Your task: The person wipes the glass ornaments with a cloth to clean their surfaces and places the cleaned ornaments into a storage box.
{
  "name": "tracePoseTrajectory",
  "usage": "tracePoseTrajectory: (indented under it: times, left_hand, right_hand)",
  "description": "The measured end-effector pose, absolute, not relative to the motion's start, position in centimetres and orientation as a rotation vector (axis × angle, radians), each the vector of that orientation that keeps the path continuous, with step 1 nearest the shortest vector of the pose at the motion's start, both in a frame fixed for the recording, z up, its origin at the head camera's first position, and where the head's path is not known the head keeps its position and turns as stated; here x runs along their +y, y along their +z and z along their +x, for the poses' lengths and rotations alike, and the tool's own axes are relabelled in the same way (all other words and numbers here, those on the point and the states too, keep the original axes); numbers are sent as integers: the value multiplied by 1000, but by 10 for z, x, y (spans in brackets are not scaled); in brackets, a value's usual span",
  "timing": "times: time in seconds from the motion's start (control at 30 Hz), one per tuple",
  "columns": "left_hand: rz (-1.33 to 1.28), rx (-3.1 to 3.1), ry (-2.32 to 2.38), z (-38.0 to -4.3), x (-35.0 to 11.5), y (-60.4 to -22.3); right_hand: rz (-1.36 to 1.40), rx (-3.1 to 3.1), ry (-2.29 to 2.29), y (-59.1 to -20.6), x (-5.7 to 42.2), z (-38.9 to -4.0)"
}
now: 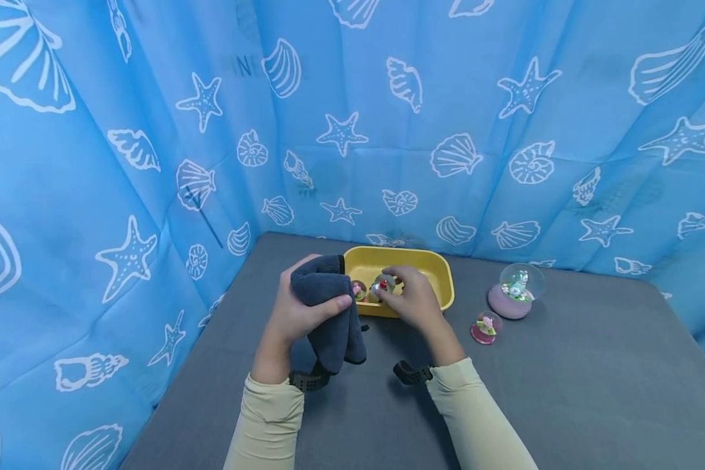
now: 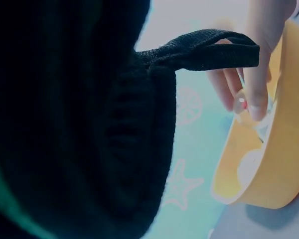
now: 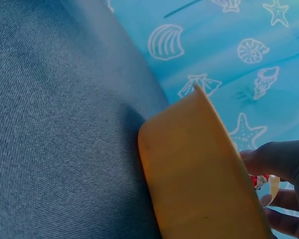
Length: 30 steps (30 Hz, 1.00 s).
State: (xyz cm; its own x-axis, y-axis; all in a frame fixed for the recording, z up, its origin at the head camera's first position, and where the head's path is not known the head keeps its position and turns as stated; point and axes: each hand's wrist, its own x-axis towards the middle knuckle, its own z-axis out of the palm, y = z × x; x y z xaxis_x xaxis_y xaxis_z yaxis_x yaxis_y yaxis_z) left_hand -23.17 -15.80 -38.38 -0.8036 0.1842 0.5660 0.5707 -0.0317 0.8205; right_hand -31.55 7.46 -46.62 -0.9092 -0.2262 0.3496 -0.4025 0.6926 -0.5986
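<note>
My left hand (image 1: 298,310) grips a folded dark blue cloth (image 1: 331,313) with a hanging loop (image 2: 214,50), to the left of a yellow bin (image 1: 440,277). Over the bin's near side, my right hand (image 1: 414,295) pinches a small snow globe (image 1: 384,284) with something red inside, between thumb and fingers. Another small snow globe (image 1: 359,290), pinkish, sits in the bin just left of it, partly covered by the cloth. In the right wrist view the bin's wall (image 3: 194,164) hides most of the held globe.
Right of the bin, on the grey tabletop (image 1: 593,365), stand a large snow globe with a lilac base (image 1: 510,301) and a small one with a pink base (image 1: 484,331). A blue curtain (image 1: 341,176) printed with shells and starfish hangs behind and on the left.
</note>
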Motion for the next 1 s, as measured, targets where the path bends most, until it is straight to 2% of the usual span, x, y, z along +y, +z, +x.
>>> tracePoseTrajectory:
  times: [0.4,1.0]
  left_hand:
    - [-801,-1936,-1927,-232,-158,-386]
    - [-788,-1972,-1934,-230,-158,-383]
  right_hand:
    - [466,-2710,1053,-476,71,-320]
    - [397,-2695,1084,-470,72,-320]
